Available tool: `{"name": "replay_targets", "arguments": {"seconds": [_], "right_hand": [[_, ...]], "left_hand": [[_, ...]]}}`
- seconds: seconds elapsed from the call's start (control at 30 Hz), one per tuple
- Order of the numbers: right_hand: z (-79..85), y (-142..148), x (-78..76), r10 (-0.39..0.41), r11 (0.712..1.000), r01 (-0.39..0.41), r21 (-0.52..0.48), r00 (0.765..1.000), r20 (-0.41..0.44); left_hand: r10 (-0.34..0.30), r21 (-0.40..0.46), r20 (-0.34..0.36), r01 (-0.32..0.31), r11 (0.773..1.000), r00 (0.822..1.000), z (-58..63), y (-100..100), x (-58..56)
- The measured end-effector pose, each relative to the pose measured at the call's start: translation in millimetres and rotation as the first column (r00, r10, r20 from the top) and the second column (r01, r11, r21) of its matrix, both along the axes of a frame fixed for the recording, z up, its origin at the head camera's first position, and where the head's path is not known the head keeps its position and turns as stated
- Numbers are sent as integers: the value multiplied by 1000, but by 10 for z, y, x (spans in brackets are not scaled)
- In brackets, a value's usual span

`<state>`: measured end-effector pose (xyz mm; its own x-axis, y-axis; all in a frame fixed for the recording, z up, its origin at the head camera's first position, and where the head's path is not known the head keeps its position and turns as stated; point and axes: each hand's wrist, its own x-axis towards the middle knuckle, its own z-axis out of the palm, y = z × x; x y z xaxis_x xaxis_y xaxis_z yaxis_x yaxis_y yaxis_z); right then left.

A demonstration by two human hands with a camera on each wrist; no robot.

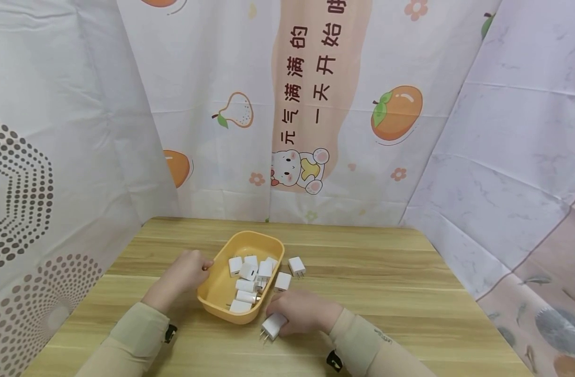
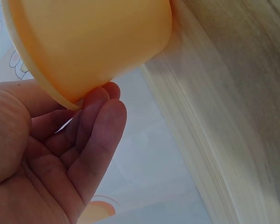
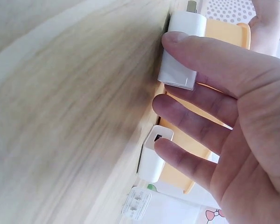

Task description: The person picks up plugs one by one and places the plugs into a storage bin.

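Note:
A yellow-orange plastic bin (image 1: 218, 288) stands tilted sideways in the head view, with several white charger plugs (image 1: 247, 286) piled mostly along its right side. At its left rim, my left hand (image 1: 188, 271) pinches the edge between thumb and fingers; the left wrist view shows those fingers (image 2: 105, 126) curled against the bin's wall. Just right of the bin, my right hand (image 1: 306, 312) holds a white charger plug (image 1: 274, 325) low over the table, prongs pointing toward the near side. The thumb (image 3: 191, 44) lies across that plug in the right wrist view.
Two more white charger plugs lie on the wooden table (image 1: 386, 293) right of the bin: one close to its wall (image 1: 283, 281), another farther back (image 1: 296, 266). A printed curtain (image 1: 212, 157) hangs behind the table, with more cloth on both sides.

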<state>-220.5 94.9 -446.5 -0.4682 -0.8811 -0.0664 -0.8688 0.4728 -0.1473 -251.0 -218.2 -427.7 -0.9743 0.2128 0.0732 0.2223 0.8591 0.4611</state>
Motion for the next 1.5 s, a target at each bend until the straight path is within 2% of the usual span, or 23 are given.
{"name": "replay_targets", "arguments": {"seconds": [0.37, 0.63, 0.83, 1.03, 1.3, 1.5], "right_hand": [[41, 84, -30, -54, 998, 54, -33, 999, 2], [127, 184, -71, -81, 996, 81, -43, 997, -19], [227, 243, -98, -88, 993, 88, -84, 996, 3], [354, 331, -114, -90, 988, 84, -126, 995, -39], [532, 489, -109, -139, 976, 133, -172, 990, -23], [611, 608, -126, -118, 964, 107, -242, 993, -29]], "left_hand": [[16, -1, 25, -16, 1000, 1000, -6, -1, 10], [21, 10, 27, -21, 1000, 999, -19, -11, 10], [21, 12, 29, -22, 1000, 999, -18, -14, 12], [13, 13, 20, -13, 1000, 1000, -22, -11, 9], [22, 7, 37, -23, 1000, 999, -6, -1, -1], [19, 3, 35, -19, 1000, 999, -1, 8, -4]]}}
